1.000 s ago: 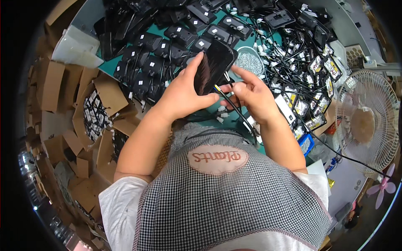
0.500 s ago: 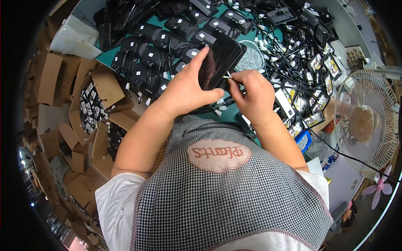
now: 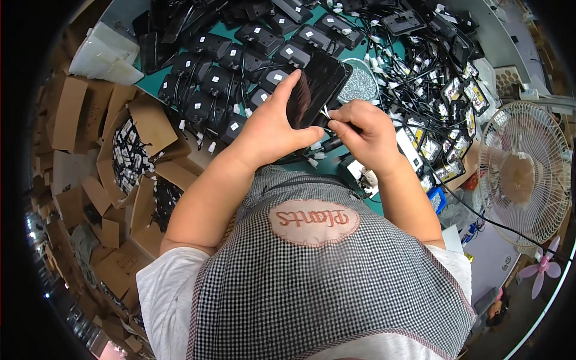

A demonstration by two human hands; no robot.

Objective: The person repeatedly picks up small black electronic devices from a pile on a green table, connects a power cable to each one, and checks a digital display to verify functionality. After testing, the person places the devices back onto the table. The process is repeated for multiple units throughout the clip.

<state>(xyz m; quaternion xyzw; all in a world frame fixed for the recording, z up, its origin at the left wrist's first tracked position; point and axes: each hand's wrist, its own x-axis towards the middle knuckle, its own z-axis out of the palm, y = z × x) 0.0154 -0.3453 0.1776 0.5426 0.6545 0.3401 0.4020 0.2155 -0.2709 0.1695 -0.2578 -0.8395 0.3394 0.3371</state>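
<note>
Tabletop [image 3: 153, 81]: green, its near-left corner poking out toward the cartons.
Grey panel [image 3: 510, 39]: standing up along the tabletop's right side, like a low wall.
White sheeting [image 3: 108, 54]: translucent, hanging by the left corner.
Cardboard boxes [image 3: 72, 114]: brown, flaps open, crowding the whole left side.
Big fan [image 3: 525, 174]: round, pale wire cage, just right of the tabletop.
Small fan [image 3: 542, 268]: pink blades, below the big one.
Grey surface [image 3: 492, 270]: flat, under the big fan.
Light: bright glints low on the left; the lower right looks dim.
</note>
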